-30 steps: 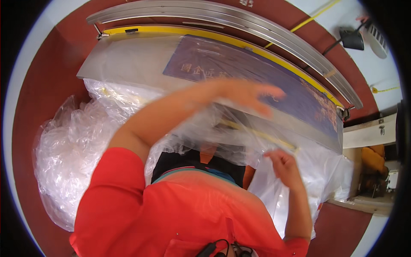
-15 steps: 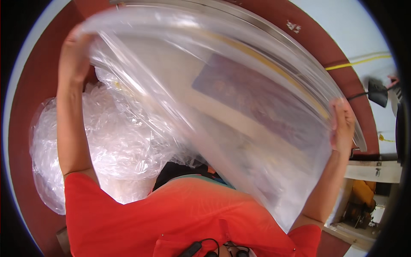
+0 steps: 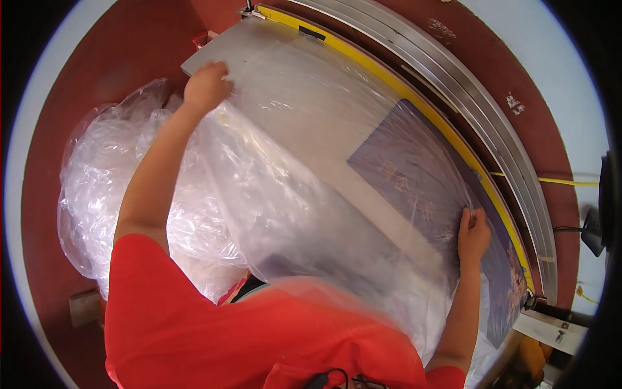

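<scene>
A clear plastic sheet (image 3: 278, 175) hangs between my two hands and drapes over a grey tabletop (image 3: 217, 55). My left hand (image 3: 206, 87) is closed on its edge near the table's left end. On the right, my right hand (image 3: 474, 235) pinches the sheet over a dark blue printed panel (image 3: 402, 155). That panel shows through the film, flat on the tabletop. Toward my body the sheet falls in loose folds over the table's near side.
A big heap of crumpled clear plastic (image 3: 129, 188) lies at the left. Along the table's far edge runs a yellow strip (image 3: 389, 68), with a long metal rail (image 3: 466, 87) beyond it. A yellow cable (image 3: 570, 183) and a black object (image 3: 591, 232) are at the right.
Both hands have come down and inward from a raised, wider hold. The sheet has dropped from the air onto the tabletop, so the yellow strip and blue panel show more plainly.
</scene>
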